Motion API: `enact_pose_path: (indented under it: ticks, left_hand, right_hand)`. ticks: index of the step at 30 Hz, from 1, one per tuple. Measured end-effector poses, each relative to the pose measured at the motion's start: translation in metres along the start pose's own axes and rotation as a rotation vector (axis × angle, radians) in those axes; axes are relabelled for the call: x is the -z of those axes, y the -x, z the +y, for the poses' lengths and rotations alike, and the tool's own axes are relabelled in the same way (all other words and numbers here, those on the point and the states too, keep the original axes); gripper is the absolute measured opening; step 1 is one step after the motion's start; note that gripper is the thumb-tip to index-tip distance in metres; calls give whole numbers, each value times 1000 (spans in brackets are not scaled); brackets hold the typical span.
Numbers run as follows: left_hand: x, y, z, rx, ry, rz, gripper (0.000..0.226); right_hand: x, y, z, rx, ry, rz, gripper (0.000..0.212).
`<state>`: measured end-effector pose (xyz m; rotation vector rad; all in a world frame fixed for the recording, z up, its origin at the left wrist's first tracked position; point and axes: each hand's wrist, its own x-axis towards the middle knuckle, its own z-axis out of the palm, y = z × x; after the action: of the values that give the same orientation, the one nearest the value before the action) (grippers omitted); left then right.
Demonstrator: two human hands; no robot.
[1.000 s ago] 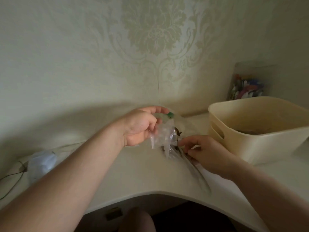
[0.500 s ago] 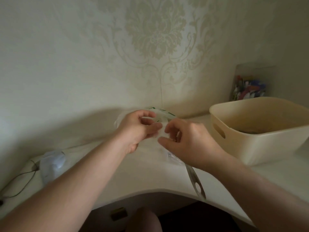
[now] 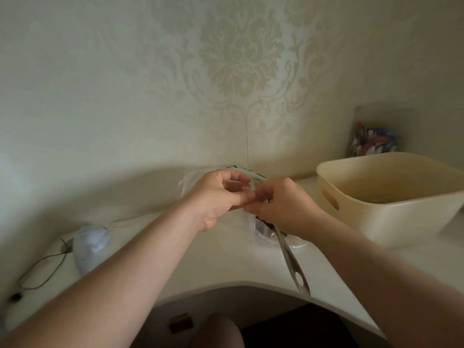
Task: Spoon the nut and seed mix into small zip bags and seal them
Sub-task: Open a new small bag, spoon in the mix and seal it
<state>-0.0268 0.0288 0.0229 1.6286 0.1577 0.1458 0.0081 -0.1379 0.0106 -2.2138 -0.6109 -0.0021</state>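
Both hands pinch a small clear zip bag (image 3: 247, 197) above the back of the pale curved tabletop (image 3: 150, 249).

The left hand (image 3: 216, 197) and right hand (image 3: 281, 204) hide most of it, fingertips meeting on what seems its top edge. A metal spoon (image 3: 291, 259) lies toward the front edge; a cream plastic tub (image 3: 386, 217) stands at the right.

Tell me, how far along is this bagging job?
Mid-job, it seems. The spoon lies on the table, its bowl in the nut and seed mix, so this scoop looks finished. In hand: left hand and right hand pinch a small clear zip bag between the fingertips, probably pressing its seal. I cannot tell whether finished bags sit in the cream tub.
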Motion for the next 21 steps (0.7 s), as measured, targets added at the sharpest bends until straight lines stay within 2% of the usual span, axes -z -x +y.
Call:
enact_pose_path:
  ticks: [5,8,10,13,15,21]
  left_hand:
    - [2,4,4,-59,-76,-27,36]
    - [-2,5,1,-90,-129,-28,34]
    - [-4,5,-1,-140,-236,36,29]
    - [-1,7,-5,-348,-647,191,21]
    - [-2,12,-4,-443,-811,217,20]
    - [-8,19,8,-403,-774,119,15]
  right_hand:
    - [3,6,0,-154,-332,-69,25]
    - [3,11,-1,-130,-358,-59,27]
    - [3,12,-3,-119,-290,-59,24]
    - [4,10,-5,-132,-208,-33,17]
    - [6,10,-6,-137,-152,-1,16]
    - [1,11,-4,31,174,29,12]
